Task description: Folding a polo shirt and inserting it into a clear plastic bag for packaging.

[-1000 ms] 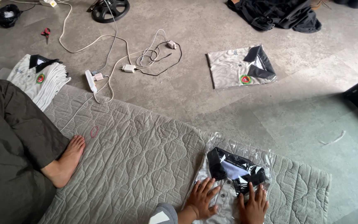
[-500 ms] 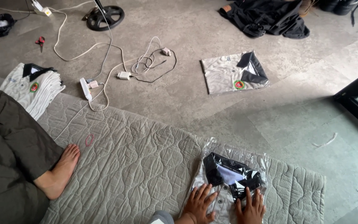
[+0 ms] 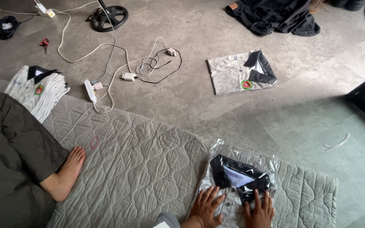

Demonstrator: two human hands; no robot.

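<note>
Your left hand [image 3: 205,205] and right hand [image 3: 259,210] both lie palm down with fingers spread, pressing flat on the folded pale shirt with a black collar sealed in a clear plastic bag [image 3: 237,181]; neither hand grips anything, they simply rest open on the plastic, side by side at the bottom edge of the view. The bagged shirt sits near the right end of the grey quilted mat [image 3: 140,160], its long axis running away from you and leaning slightly to the right, collar at the far end. Its loose plastic edge juts out at the far side, close to the mat's far border. To the left of the bag you have a wide stretch of open mat, with a small pink rubber band [image 3: 94,142] lying on it; beyond that is another person's bare foot [image 3: 66,171] and dark trouser leg [image 3: 13,147]. A stack of folded pale shirts [image 3: 39,90] lies by the mat's far left corner. On the grey stone floor [image 3: 317,105] beyond the mat lie a second bagged shirt [image 3: 241,76], well apart from yours, and a tangle of white cables with a power strip [image 3: 90,90].
</note>
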